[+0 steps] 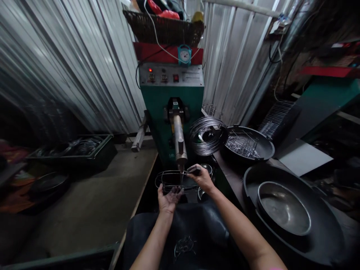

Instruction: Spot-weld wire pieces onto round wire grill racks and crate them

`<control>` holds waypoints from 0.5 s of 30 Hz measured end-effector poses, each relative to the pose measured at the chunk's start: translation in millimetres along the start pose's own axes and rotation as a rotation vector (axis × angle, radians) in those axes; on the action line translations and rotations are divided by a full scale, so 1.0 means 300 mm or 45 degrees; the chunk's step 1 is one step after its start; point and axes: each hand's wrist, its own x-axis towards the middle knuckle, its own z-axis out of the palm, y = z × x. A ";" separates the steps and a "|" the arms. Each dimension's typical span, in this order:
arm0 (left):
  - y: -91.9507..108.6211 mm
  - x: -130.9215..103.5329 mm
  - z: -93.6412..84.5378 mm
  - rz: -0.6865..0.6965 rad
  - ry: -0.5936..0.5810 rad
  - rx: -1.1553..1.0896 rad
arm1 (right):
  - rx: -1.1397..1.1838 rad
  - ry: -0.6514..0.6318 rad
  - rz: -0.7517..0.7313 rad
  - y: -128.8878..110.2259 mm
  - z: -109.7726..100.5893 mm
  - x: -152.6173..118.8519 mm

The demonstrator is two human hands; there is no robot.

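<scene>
And here we are at the green machine, with the wire frame held level right under the tip of its metal arm. The left hand comes in from below, palm up, thumb and fingers spread half apart at the frame's near rim; whether they grip it or merely steady it, I can't tell from here. Over on the other side the right hand has its fingers drawn together, closed on the frame's right end, just beside that tip. Down on the dark apron, a small cluster of bent wires! Look right: a wire coil by the machine, a dark pan of loose wire pieces, and nearer, a metal bowl sitting inside a big black pan.
</scene>
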 end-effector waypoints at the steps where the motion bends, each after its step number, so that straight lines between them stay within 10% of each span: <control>1: 0.003 0.006 0.002 -0.029 0.000 -0.010 | -0.020 -0.001 -0.008 0.003 0.005 0.011; 10: 0.001 -0.008 -0.028 -0.045 0.003 0.248 | 0.137 0.057 0.103 0.024 -0.007 0.020; 15: -0.084 -0.085 -0.085 0.905 0.150 1.126 | 0.632 0.428 0.283 0.108 -0.105 -0.081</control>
